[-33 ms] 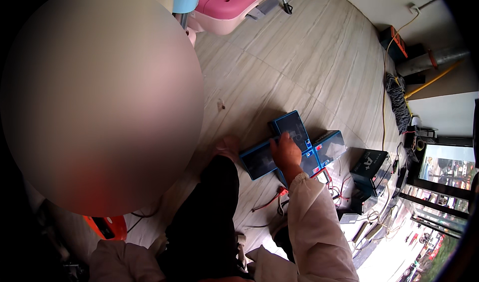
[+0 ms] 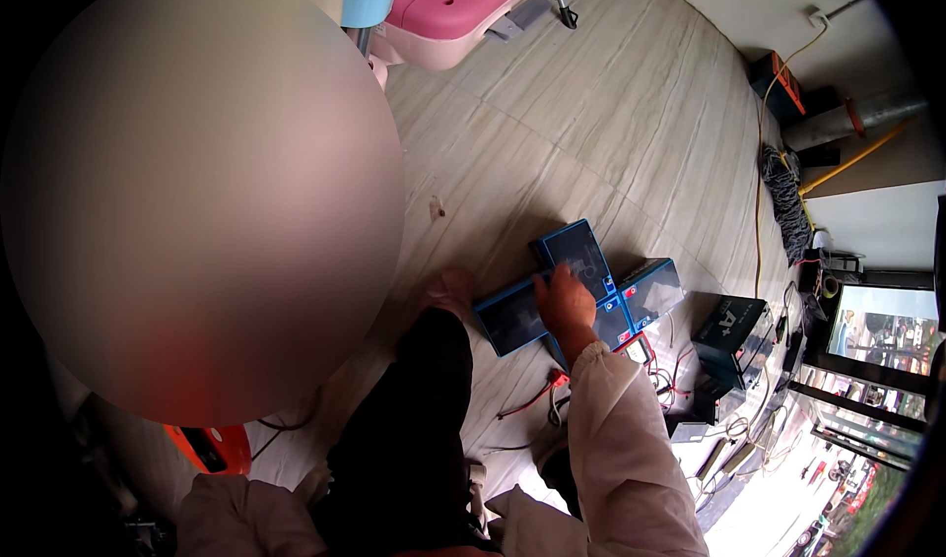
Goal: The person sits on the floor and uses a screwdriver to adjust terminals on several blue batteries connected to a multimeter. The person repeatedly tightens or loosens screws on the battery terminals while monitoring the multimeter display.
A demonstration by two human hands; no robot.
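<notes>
Several black batteries with blue edges stand close together on the floor, right of centre. My right hand (image 2: 568, 301) reaches down among them, fingers bent onto the near edge of the far battery (image 2: 578, 247). The left battery (image 2: 509, 319) sits beside my thumb. Under my wrist, another battery (image 2: 611, 323) shows red and blue terminal patches. A clear-wrapped battery (image 2: 653, 293) stands to its right. My fingertips are partly hidden. Of my left arm only the pale sleeve (image 2: 236, 518) shows at the lower left; the hand is out of sight.
A red-framed meter (image 2: 641, 348) and a red clamp (image 2: 559, 378) with leads lie near my right forearm. Larger black batteries (image 2: 727, 328) stand farther right among cables. An orange device (image 2: 209, 449) is at lower left. Pink-and-blue equipment (image 2: 453, 10) stands at the back.
</notes>
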